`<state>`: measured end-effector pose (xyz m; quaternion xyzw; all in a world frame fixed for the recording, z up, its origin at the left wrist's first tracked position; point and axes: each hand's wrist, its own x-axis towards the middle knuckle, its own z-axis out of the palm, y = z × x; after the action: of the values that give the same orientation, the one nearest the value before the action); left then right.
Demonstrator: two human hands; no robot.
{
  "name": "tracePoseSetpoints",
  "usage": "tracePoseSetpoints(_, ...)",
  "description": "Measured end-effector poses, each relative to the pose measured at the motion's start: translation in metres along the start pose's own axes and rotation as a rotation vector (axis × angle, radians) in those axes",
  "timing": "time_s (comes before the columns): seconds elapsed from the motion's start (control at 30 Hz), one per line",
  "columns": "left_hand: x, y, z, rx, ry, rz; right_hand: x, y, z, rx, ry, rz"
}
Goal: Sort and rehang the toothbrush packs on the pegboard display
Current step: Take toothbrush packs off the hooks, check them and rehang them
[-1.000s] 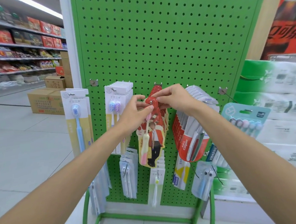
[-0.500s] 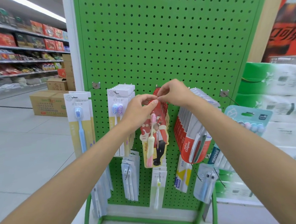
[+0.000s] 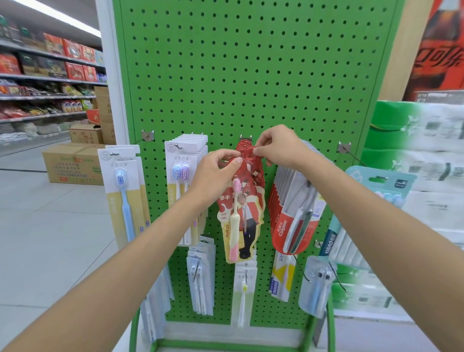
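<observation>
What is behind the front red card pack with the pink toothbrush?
More red packs of the same shape, then the green pegboard. The left hand and right hand cover their hang holes.

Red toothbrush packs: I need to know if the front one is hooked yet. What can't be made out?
Head view, front red pack: its hang hole and the tip of the hook are hidden by the left hand and right hand pinching its top.
Head view, white bundles at right: print blurred.
Head view, lower packs: print too small.

The green pegboard (image 3: pixel 245 65), dotted with dark holes, carries a red pack (image 3: pixel 244 216) with a pink-and-cream toothbrush (image 3: pixel 234 230).
</observation>
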<state>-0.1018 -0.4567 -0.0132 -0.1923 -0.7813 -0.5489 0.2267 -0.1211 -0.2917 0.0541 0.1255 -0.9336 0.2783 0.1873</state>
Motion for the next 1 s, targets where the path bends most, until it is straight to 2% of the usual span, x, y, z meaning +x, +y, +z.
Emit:
tracePoseSetpoints(0.57,-0.004,0.023,-0.002,0.137,-0.023,-0.07,-0.063,0.013,0.009,-0.013,0.107,0.052)
tracePoseSetpoints(0.6,-0.007,0.026,-0.002,0.171,0.006,-0.061,-0.069,0.013,0.009,-0.008,0.121,0.049)
tracePoseSetpoints(0.73,-0.039,0.033,0.008,0.295,0.309,0.03,-0.098,0.01,0.012,-0.01,0.172,0.042)
tracePoseSetpoints(0.87,-0.082,0.02,0.024,0.19,0.159,0.002,-0.126,0.016,0.027,0.026,0.183,0.053)
tracePoseSetpoints(1.0,-0.117,-0.018,0.036,0.151,0.036,-0.156,-0.152,0.027,0.06,0.053,0.149,0.092)
